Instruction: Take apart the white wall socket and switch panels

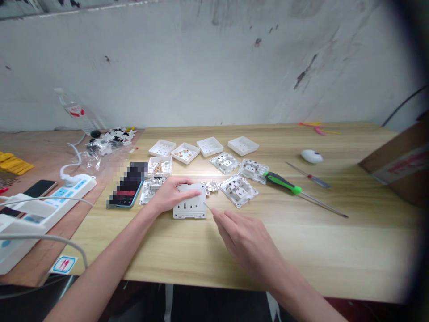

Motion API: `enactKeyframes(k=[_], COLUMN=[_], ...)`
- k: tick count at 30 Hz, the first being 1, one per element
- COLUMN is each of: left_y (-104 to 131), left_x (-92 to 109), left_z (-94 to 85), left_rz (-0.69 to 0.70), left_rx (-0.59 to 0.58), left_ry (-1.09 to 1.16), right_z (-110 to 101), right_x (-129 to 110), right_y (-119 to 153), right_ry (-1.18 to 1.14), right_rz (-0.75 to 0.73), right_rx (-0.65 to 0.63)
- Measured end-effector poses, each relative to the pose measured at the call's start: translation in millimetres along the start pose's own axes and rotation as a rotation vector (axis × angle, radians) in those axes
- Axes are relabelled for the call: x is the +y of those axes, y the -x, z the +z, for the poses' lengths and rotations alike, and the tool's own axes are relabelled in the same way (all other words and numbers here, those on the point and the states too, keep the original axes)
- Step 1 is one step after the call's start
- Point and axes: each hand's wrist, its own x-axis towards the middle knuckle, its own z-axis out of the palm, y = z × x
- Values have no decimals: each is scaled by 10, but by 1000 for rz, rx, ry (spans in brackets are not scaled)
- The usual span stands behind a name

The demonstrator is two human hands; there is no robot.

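My left hand (172,194) grips a white wall socket back plate (190,208), thumb across its face and fingers behind the far edge. Several slots and holes show in the plate. In my right hand (243,230) is a thin metal rod, probably a small screwdriver (208,206), whose handle is hidden in the closed fingers. Its tip reaches the plate's right edge. Just beyond the plate lies a small white socket part (211,188). Another socket mechanism (147,191) sits partly behind my left hand, and an opened socket frame (238,191) lies to the right.
White trays (243,146) stand at the back, some holding small brass parts (185,153). A green-black screwdriver (284,182), a thinner screwdriver (311,177) and a white mouse-like object (311,156) lie right. A phone (129,188) and power strip (63,197) are left; a cardboard box (398,161) stands far right.
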Motion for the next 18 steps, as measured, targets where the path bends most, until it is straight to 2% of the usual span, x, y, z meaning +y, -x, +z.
enactKeyframes(k=[3,8,10,16,18], left_y=[-5,-13,-11,6,10], left_x=[-24,-42,-35,-16,-19], left_z=[8,14,11,3,4], left_rz=[-15,-14,-6,-15,-19], left_rx=[-11,-13,-13,-23,-26], left_ry=[10,14,4,-5,-7], right_z=[2,-67,-73,13,26], right_x=[2,57,88,86,82], right_y=[-3,-42,-47,-16,-7], right_ry=[46,138,145,1,-13], right_rz=[-32,-224,-258,-41,-30], right_rx=[-31,-64,-63,-63,-50])
